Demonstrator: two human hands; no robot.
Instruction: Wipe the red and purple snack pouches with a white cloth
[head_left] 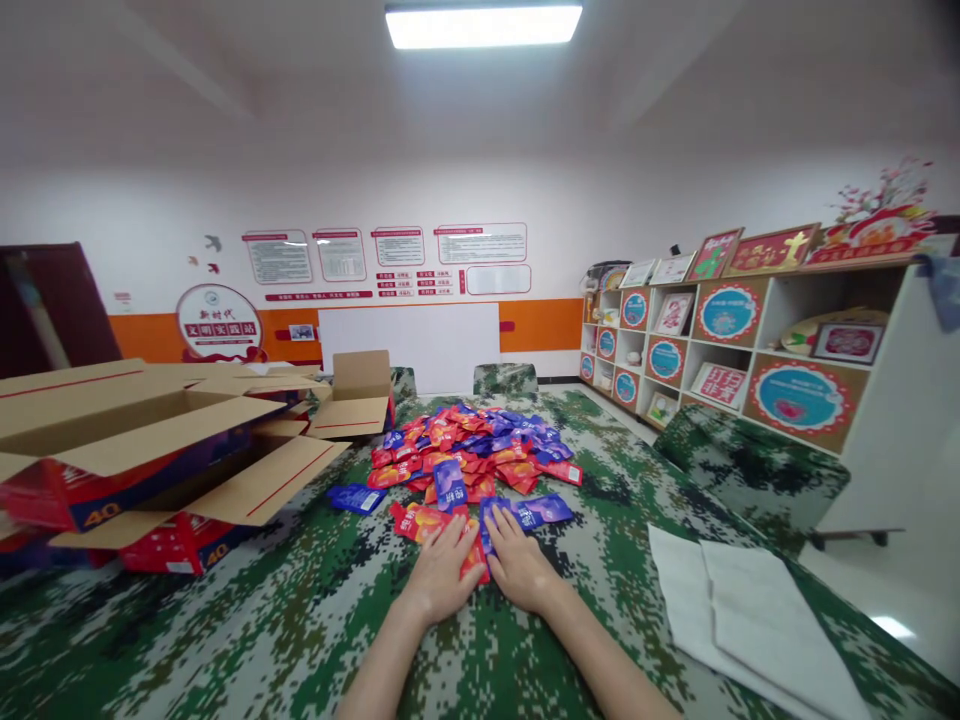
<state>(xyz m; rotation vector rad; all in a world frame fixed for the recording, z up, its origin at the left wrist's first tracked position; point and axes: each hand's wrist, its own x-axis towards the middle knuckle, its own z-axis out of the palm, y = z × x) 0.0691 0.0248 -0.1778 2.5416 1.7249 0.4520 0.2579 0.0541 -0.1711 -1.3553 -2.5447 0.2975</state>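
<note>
On a table with a camouflage cloth, my left hand lies flat with its fingers stretched over a red packet. Right beside it, my right hand rests flat on a purple packet, fingers extended. Another purple packet lies just past the right fingertips. Beyond both hands rises a heap of red and purple packets, with one purple packet standing out at its near edge. A single blue-purple packet sits apart on the left.
Opened cardboard boxes with raised flaps crowd the table's left side. A smaller open box stands behind them. White folded sheets lie at the right. Camouflage-covered chairs and a white shelf unit stand beyond the right edge.
</note>
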